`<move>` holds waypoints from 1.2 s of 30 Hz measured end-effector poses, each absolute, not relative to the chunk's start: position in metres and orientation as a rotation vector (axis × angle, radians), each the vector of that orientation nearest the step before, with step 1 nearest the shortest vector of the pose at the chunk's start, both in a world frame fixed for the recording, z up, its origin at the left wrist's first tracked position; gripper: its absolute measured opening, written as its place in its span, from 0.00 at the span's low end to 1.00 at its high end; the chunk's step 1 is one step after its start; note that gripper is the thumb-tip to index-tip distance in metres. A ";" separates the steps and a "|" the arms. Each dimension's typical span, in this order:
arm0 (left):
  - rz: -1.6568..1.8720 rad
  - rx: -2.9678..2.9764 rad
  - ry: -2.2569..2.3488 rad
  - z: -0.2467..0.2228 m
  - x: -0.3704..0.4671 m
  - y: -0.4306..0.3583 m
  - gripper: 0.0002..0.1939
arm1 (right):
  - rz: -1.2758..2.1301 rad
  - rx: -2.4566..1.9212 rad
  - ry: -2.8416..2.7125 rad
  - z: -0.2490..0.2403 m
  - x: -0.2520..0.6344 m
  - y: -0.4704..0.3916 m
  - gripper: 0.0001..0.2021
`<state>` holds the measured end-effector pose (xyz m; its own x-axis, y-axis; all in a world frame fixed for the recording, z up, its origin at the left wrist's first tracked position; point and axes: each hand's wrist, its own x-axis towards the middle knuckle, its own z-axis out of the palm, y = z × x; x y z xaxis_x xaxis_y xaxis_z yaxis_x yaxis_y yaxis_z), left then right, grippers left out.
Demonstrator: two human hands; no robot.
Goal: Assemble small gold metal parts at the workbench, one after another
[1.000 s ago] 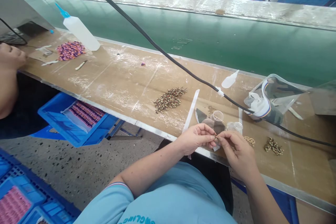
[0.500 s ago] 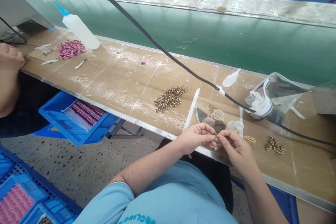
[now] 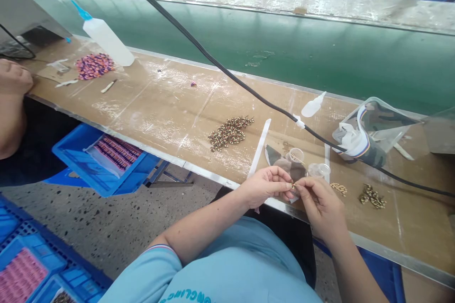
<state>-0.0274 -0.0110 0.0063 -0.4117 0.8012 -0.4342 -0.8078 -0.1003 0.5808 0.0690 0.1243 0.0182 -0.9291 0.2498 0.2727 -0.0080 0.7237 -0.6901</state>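
Above the table's front edge, my left hand (image 3: pixel 268 185) pinches a tiny dark and gold piece (image 3: pixel 293 186) between thumb and fingers. The fingertips of my right hand (image 3: pixel 318 199) close on the right side of that same piece. Just behind my hands lie a camouflage cloth (image 3: pixel 273 155) and a small clear cup (image 3: pixel 296 155); another clear cup (image 3: pixel 319 170) is beside it. Small beige pieces (image 3: pixel 338 189) and a pile of dark and gold pieces (image 3: pixel 371 196) lie right of my right hand. A larger pile (image 3: pixel 231 133) of similar pieces is to the left.
A black cable (image 3: pixel 213 59) crosses over the table. Behind on the right are a small white bottle (image 3: pixel 313 105) and a clear-fronted camouflage visor (image 3: pixel 373 151). Far left are a large bottle (image 3: pixel 108 41), pink and purple pieces (image 3: pixel 94 66) and another person's hand (image 3: pixel 14 78).
My right hand has turned slightly, its knuckles shifting a little, while its fingertips stay at the small piece. My left hand has barely moved.
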 end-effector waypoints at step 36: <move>1.779 0.030 0.946 0.004 -0.026 -0.011 0.25 | 0.737 -0.091 -2.536 0.017 0.075 0.121 0.04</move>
<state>-0.0258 -0.0107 0.0045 -0.4298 0.8071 -0.4047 -0.7871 -0.1152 0.6060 0.0748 0.1209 0.0168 -0.8756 0.1959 0.4415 -0.0714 0.8516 -0.5194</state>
